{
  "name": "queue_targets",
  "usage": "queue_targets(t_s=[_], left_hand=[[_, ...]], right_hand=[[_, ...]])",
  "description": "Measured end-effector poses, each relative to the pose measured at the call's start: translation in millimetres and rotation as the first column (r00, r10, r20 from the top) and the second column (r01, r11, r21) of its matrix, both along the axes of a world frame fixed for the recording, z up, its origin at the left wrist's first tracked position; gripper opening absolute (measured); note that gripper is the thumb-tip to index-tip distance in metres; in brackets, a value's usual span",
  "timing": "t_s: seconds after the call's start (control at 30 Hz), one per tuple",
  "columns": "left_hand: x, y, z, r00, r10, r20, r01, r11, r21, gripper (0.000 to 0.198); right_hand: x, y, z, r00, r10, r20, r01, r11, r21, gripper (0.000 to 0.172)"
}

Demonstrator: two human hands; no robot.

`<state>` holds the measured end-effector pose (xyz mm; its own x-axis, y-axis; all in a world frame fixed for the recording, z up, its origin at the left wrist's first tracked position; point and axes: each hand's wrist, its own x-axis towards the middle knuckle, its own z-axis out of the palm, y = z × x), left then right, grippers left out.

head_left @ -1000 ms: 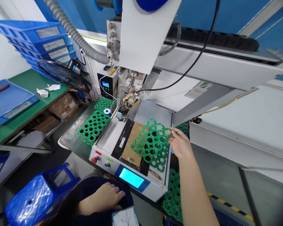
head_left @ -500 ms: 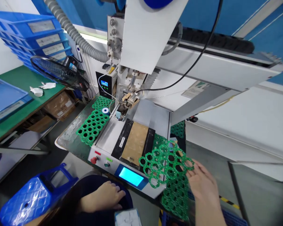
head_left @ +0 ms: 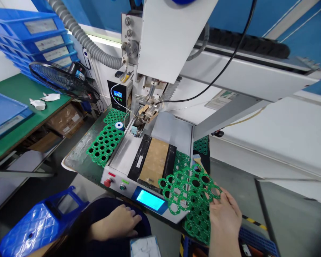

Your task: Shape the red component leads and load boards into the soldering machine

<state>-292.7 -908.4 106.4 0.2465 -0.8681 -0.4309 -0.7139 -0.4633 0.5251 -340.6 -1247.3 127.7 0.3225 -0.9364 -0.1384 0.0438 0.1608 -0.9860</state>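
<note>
My right hand (head_left: 225, 210) pinches the right end of a green circuit board panel (head_left: 182, 192) with ring-shaped holes. The panel is tilted over the machine's front right corner, above more green circuit boards (head_left: 198, 225) lying at the machine's right side. My left hand (head_left: 123, 221) rests on my lap with its fingers loosely stretched, holding nothing. Just behind the held panel is the machine's tan plate (head_left: 153, 160), set between two black bars. A lit screen (head_left: 149, 199) sits on the machine's front, left of the panel.
Another green perforated panel (head_left: 105, 144) lies left of the machine beside a small spool (head_left: 119, 126). The tool head (head_left: 147, 114) hangs over the bed. A fan (head_left: 66, 80), stacked blue bins (head_left: 42, 39) and a blue stool (head_left: 40, 225) stand at left.
My right hand and the panel have shifted very slightly, and the view has moved a little. My left hand stays on my lap.
</note>
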Motion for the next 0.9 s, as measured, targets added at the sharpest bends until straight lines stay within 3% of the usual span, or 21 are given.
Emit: queue_targets(t_s=[0.13, 0.47, 0.63, 0.9], left_hand=[[3, 1, -4.5, 1.000, -0.017, -0.017, 0.017, 1.000, 0.001, 0.039], [7, -1, 3.6, 0.999, -0.029, -0.023, 0.029, 1.000, -0.004, 0.038], [7, 2, -1.3, 1.000, -0.022, -0.015, 0.022, 1.000, 0.012, 0.042], [9, 1, 0.0, 0.997, -0.062, -0.052, 0.065, 0.997, 0.050, 0.045]], right_hand=[[-12, -3, -5.6, 1.000, -0.013, -0.007, 0.013, 1.000, -0.013, 0.025], [-34, 6, -35.8, 0.999, 0.007, -0.051, -0.006, 1.000, 0.018, 0.025], [-44, -5, -35.5, 0.999, -0.021, -0.044, 0.021, 1.000, 0.013, 0.024], [-28, 4, -45.1, 1.000, -0.014, -0.007, 0.014, 1.000, -0.011, 0.025]])
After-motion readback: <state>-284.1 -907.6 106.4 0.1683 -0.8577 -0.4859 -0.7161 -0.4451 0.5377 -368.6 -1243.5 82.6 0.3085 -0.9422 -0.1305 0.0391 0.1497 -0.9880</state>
